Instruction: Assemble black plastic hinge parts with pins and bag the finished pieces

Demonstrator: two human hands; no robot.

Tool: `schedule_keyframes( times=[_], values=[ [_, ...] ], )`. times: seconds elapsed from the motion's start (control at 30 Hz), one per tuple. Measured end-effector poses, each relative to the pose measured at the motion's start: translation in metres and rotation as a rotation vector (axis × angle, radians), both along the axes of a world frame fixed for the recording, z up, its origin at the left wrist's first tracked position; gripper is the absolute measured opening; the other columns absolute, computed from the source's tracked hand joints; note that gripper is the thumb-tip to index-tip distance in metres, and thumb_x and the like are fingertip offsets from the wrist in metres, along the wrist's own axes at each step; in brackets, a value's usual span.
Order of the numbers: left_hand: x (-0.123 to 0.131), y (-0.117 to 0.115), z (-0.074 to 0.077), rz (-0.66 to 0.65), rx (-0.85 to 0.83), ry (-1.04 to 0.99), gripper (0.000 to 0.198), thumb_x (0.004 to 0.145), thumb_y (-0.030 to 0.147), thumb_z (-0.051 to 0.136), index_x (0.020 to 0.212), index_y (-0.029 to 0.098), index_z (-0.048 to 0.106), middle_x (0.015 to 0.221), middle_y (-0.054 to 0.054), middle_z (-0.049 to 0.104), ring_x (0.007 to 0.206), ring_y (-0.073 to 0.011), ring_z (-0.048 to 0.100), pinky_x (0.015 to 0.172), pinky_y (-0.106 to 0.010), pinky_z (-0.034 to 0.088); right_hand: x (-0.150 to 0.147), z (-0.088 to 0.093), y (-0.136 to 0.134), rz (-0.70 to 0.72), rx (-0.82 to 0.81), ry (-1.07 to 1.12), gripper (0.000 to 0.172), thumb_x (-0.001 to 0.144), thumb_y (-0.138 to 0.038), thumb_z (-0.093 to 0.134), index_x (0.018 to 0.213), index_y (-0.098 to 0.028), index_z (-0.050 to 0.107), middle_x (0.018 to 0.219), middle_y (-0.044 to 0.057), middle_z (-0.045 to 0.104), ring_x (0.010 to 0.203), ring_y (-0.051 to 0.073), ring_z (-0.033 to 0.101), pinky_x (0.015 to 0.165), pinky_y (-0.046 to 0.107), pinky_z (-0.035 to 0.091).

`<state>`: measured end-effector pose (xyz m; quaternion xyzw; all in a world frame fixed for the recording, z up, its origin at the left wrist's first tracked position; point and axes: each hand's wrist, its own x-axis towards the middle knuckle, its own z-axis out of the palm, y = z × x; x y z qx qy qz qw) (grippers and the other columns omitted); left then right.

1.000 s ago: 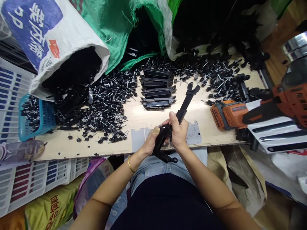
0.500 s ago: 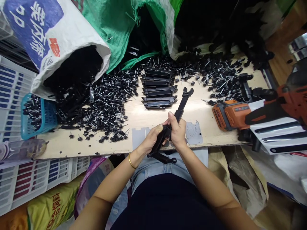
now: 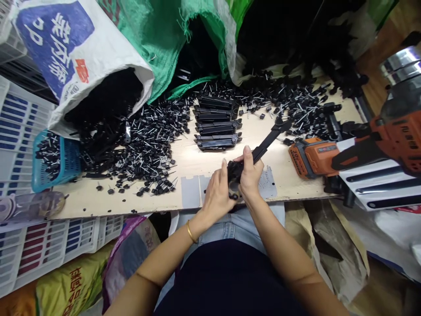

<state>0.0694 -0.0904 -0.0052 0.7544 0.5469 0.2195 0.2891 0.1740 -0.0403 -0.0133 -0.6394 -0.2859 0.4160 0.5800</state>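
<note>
The right hand [image 3: 250, 175] grips a black bracket [image 3: 265, 145], fingers wrapped round it and thumb laid along it. The bracket is held aslant over the middle of the counter's [image 3: 184, 156] front edge, its long end toward the back right corner. The left hand [image 3: 215, 191] is at its lower end, thumb raised; whether those fingers pinch it cannot be told. Grey plates [image 3: 190, 193] lie beneath the hands, along the front edge. Behind them, four brackets [image 3: 217, 127] lie in a row toward the back edge. Knobs [image 3: 148, 149] heap left of the row; a drill [image 3: 320, 158] lies by the right edge, a basket [image 3: 70, 160] near the front left corner.
</note>
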Motion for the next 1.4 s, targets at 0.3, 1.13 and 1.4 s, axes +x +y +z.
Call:
schedule_keyframes(
  times=[0.3,1.13,1.4],
  values=[
    [-0.049,0.025,-0.004,-0.2,-0.038,0.04,0.044,0.076,0.014,0.055,0.12,0.014,0.053,0.092,-0.006,0.056,0.086,-0.0196,0.057,0.074,-0.03,0.05,0.077,0.041,-0.04,0.661,0.301,-1.284,0.034,0.085,-0.038,0.059,0.112,-0.018,0.056,0.109,0.016,0.061,0.105,0.028,0.057,0.092,0.044,0.041],
    [-0.022,-0.041,0.063,0.169,-0.412,-0.863,0.05,0.083,0.064,0.047,0.077,0.017,0.065,0.063,-0.002,0.053,0.059,-0.0155,0.047,0.06,-0.03,0.043,0.037,0.085,-0.103,0.953,-0.412,0.447,0.049,0.077,-0.066,0.055,0.063,-0.02,0.044,0.044,-0.008,0.032,0.036,0.005,0.027,0.036,0.021,0.024],
    [0.003,-0.021,0.066,0.124,0.18,-0.65,0.049,0.083,0.051,0.056,0.121,0.021,0.053,0.109,-0.013,0.062,0.112,-0.0295,0.056,0.104,-0.055,0.036,-0.005,0.035,-0.079,0.584,0.182,0.039,0.055,0.084,-0.069,0.014,0.112,-0.034,0.046,0.109,0.009,0.056,0.094,0.027,0.06,0.071,0.041,0.05]
  ],
)
